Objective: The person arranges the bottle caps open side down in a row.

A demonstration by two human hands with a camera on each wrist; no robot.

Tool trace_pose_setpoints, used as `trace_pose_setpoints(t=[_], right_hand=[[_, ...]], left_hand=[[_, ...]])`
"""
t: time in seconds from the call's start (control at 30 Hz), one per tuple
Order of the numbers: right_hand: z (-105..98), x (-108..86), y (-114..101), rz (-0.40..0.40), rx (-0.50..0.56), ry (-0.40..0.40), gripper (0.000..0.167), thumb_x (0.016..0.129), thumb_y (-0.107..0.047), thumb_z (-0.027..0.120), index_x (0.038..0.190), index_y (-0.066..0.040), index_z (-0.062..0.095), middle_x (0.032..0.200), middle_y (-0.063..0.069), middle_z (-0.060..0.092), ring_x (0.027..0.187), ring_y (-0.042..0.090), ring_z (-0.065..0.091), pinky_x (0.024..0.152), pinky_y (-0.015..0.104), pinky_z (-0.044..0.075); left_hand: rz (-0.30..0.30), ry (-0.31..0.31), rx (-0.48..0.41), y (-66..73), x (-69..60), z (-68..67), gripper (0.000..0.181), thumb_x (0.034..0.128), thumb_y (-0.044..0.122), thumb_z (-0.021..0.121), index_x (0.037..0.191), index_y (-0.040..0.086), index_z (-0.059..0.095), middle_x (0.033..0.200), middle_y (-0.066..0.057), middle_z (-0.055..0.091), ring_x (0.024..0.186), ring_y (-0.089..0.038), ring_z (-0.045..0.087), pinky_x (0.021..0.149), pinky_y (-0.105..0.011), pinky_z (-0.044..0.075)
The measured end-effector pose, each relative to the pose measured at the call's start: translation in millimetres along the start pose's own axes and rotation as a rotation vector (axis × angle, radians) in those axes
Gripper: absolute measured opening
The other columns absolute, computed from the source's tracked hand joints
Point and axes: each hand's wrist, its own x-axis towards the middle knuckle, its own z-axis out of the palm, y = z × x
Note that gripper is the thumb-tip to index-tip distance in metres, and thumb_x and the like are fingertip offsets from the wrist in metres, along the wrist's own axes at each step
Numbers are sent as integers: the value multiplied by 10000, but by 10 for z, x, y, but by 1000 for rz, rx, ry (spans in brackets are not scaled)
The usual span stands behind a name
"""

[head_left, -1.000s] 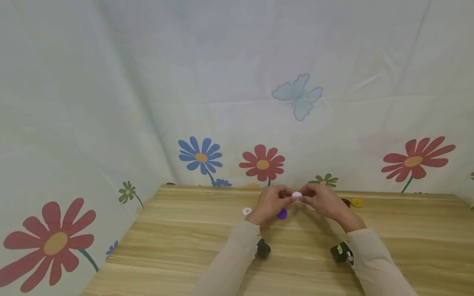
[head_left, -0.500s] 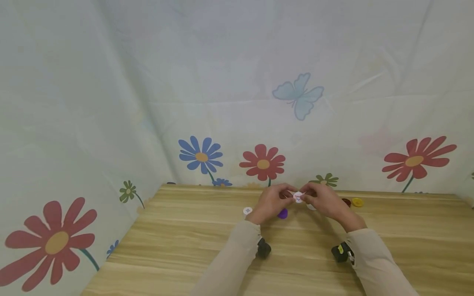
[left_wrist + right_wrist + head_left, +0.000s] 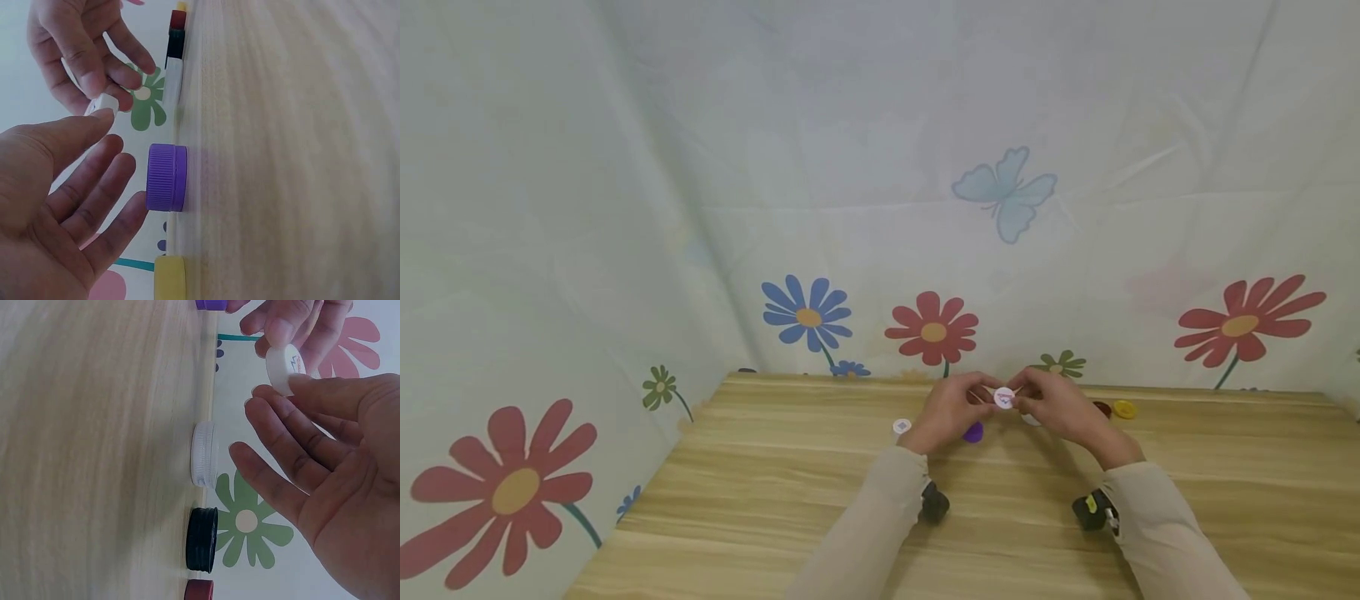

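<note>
White cap (image 3: pixel 1004 397) is up off the table (image 3: pixel 737 500), rim pinched btwn L hand (image 3: pixel 952 412) & R hand (image 3: pixel 1062 408), other fingers loose. Step looks like a 2-hand check; next prob. needs 1 hand letting go.

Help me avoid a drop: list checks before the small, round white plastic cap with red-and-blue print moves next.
1. Left hand pinching the cap with red-and-blue print: ok.
2. Right hand pinching it too: ok.
3. That cap raised off the pale wooden table: ok.
4. Left hand clear of the ribbed purple plastic cap: cannot tell; very close.
5. Right hand clear of the ribbed whitish plastic cap: ok, visible gap.
</note>
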Motion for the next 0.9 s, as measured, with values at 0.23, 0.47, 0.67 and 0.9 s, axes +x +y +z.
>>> trace_pose_setpoints(t=[0.23,0.47,0.67,0.9], right_hand=[[8,7,16,-25,-22,-12,211,941,27,733,1146,51,693,1023,111,742,989,324,709,862,498,589],[14,2,10,-7,-21,-7,216,918,34,737,1131,38,706,991,79,726,937,273,691,804,439,586],[19,6,22,-16,-35,-3,202,911,10,767,1105,21,716,966,53,722,913,243,683,811,434,573],[26,19,45,-31,-46,-10,191,915,-13,793,1086,21,716,968,54,731,915,243,695,837,459,580]], left_hand=[[-26,6,10,4,3,9,276,943,78,815,1213,76,758,954,14,773,876,-41,704,766,-175,541],[-37,-9,-9,0,1,17,244,949,96,816,1186,72,768,1008,6,771,897,-84,713,775,-180,550],[-44,-27,6,-5,11,17,240,942,110,827,1174,68,784,1026,7,780,884,-57,706,765,-173,547],[-41,-34,-11,-7,3,13,294,930,68,828,1215,48,757,1034,-19,784,890,-65,722,767,-176,555]])
